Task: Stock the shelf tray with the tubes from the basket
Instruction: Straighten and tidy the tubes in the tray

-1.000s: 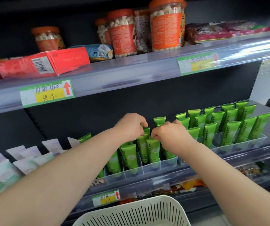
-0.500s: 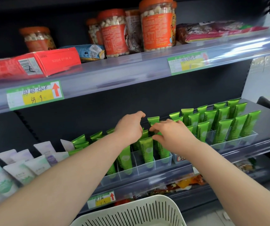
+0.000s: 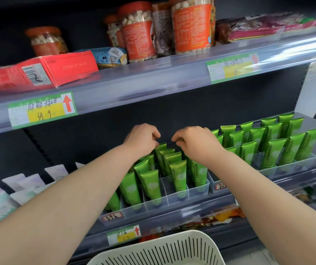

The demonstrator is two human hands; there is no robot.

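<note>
Shop shelving, dark back panel, clear plastic shelf lips with price labels (image 3: 42,109). On the middle shelf sits the clear plastic divided tray (image 3: 172,197), holding green squeeze tubes (image 3: 151,184) cap-down, one per slot, crimped ends up. More green tubes fill a second clear tray (image 3: 287,167) to the right.

Left hand (image 3: 141,138) is over the back rows, fingers curled in, tips right at the crimp of a rear tube; can't tell if it pinches it or only brushes it. Right hand (image 3: 195,142) is beside it, fingers curled narrow, thumb and forefinger close together, nothing seen between them, apart from the tubes below.

Step looks like tidying the rear tubes after placing. To do it well: press each tube straight down till the cap seats, keep it upright with the label forward, and move one crimp at a time so neighbours don't tip. A front slot between two tubes looks unfilled, likely the next target.

White slotted plastic basket (image 3: 172,249) is at the bottom edge, below the shelf; its inside is barely visible and no tubes show in it.

Around: pale white and lilac tubes (image 3: 19,188) at left, red carton (image 3: 38,71) and orange-lidded jars (image 3: 140,35) on the upper shelf. In the way: both forearms cross over the front row and could knock it, and the upper shelf lip overhangs the reach.
</note>
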